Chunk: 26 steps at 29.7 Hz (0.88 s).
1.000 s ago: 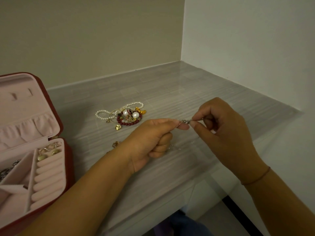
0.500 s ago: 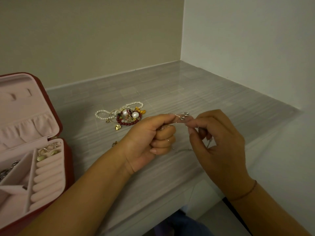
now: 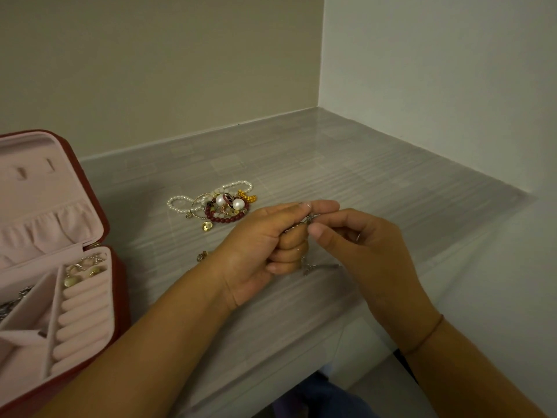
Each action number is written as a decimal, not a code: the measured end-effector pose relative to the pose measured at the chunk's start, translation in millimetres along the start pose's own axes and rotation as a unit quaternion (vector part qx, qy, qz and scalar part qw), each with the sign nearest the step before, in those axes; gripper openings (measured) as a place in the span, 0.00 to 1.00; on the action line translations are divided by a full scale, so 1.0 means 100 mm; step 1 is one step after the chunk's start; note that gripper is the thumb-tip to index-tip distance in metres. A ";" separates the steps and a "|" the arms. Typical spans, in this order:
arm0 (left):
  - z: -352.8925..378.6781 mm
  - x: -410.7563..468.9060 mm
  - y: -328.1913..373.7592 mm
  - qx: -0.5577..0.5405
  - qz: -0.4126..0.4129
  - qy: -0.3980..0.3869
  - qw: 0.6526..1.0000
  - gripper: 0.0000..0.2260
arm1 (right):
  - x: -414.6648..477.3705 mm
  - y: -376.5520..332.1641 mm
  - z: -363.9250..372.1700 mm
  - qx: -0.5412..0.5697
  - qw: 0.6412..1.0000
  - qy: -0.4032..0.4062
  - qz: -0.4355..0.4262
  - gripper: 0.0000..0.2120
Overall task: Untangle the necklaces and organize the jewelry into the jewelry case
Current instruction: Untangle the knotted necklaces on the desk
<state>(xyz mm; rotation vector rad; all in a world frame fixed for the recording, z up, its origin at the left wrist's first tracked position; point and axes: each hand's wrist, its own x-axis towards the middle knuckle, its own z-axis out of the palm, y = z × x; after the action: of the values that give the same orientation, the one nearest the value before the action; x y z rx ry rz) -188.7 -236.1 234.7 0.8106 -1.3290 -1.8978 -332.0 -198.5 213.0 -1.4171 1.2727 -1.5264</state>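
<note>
Together, curled hands (image 3: 259, 251) (image 3: 370, 257) on necklace (image 3: 309, 219)

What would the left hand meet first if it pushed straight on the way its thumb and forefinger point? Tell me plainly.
The right hand. The left hand points rightward at it, and both pinch the same thin silver necklace, with their fingertips nearly touching. Depth is unclear from one view.

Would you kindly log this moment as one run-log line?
step: untangling | left hand, right hand: pinch silver chain | jewelry pile: on counter | case: open
</note>
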 end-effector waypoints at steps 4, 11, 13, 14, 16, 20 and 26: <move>0.01 0.00 0.01 0.003 0.003 0.001 1.000 0.15 | 0.02 0.00 -0.03 0.033 0.999 -0.012 0.025 0.03; 0.02 -0.01 0.01 0.104 0.015 0.074 0.992 0.10 | 0.13 -0.13 -0.18 0.063 0.998 0.004 0.013 0.04; 0.05 -0.02 0.00 0.151 0.030 0.088 0.984 0.08 | 0.14 -0.15 -0.20 0.049 0.999 0.000 0.007 0.04; 0.07 -0.03 0.00 0.172 0.039 0.096 0.980 0.08 | 0.15 -0.16 -0.21 0.041 0.999 0.003 0.007 0.04; 0.08 -0.04 0.00 0.203 0.050 0.116 0.971 0.09 | 0.17 -0.15 -0.25 0.023 1.000 0.007 0.013 0.03; 0.06 -0.02 -0.02 0.195 0.061 0.123 0.971 0.11 | 0.21 -0.17 -0.28 0.019 0.998 -0.036 0.041 0.04; 0.08 -0.01 -0.01 0.165 0.114 0.123 0.972 0.12 | 0.24 -0.25 -0.29 0.003 0.995 -0.098 0.029 0.04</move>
<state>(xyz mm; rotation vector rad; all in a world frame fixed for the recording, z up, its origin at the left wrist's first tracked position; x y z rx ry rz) -195.1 -230.7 236.1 0.9746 -1.5267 -1.3710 -361.5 -207.8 246.0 -1.4742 1.1782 -1.3162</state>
